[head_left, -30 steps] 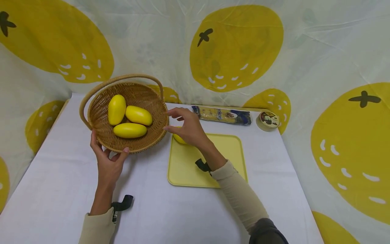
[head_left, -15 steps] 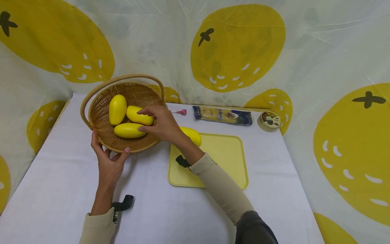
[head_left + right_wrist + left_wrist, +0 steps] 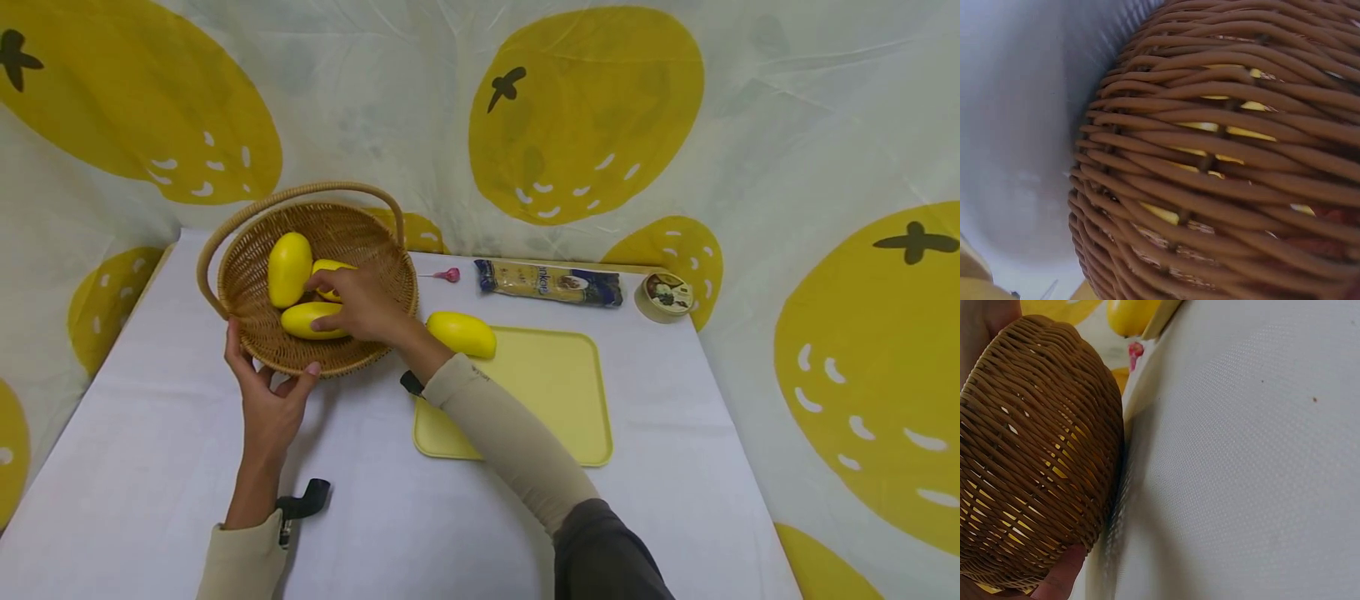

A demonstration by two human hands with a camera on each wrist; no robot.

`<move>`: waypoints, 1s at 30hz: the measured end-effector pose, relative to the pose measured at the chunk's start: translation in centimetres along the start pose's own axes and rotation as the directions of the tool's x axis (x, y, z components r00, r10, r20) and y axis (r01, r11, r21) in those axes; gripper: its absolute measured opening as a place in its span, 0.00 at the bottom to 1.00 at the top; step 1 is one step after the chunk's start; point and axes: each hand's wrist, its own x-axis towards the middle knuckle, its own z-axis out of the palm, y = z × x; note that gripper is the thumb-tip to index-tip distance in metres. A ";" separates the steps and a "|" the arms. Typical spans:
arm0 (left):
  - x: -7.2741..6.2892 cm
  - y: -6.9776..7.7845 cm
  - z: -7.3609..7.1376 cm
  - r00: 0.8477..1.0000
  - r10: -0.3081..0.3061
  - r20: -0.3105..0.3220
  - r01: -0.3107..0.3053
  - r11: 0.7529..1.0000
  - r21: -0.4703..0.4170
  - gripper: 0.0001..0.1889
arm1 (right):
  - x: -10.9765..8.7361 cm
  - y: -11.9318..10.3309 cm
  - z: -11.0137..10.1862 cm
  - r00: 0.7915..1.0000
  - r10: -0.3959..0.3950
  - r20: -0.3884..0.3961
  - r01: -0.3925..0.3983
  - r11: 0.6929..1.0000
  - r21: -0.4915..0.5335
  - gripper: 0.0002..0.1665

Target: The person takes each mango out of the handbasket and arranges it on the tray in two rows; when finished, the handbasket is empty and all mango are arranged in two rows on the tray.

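Head view: left hand (image 3: 272, 408) grips basket (image 3: 356, 229) rim; right hand (image 3: 365, 307) inside at yellow fruits (image 3: 300, 320), grip unclear.

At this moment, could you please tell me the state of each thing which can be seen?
Wicker basket: handle up, three yellow mangoes inside
Left hand: grips basket's near rim
Right hand: inside basket, over two mangoes; grip unclear
Yellow tray: lying flat
Fourth mango: lying over tray's far left corner
Pasta packet: lying flat
Pink lollipop: lying flat
Round container: closed
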 end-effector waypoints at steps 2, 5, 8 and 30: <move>0.0 0.0 0.0 1.000 0.001 0.004 -0.001 1.000 -0.004 0.62 | 0.5 0.0 0.3 0.999 0.027 0.027 -0.027 1.000 -0.010 0.34; -0.1 -0.1 0.0 1.000 0.006 0.008 -0.006 1.000 -0.007 0.62 | 1.0 0.0 0.8 0.996 0.062 0.057 -0.060 0.998 -0.027 0.33; -0.1 -0.1 0.0 1.000 0.006 0.008 -0.006 1.000 -0.009 0.62 | 1.3 0.1 1.2 0.994 0.081 0.071 -0.077 0.996 -0.051 0.32; -0.1 -0.2 0.0 1.000 0.006 0.004 -0.006 0.999 -0.040 0.62 | 1.9 0.0 1.8 0.980 0.123 0.155 -0.084 0.968 -0.238 0.37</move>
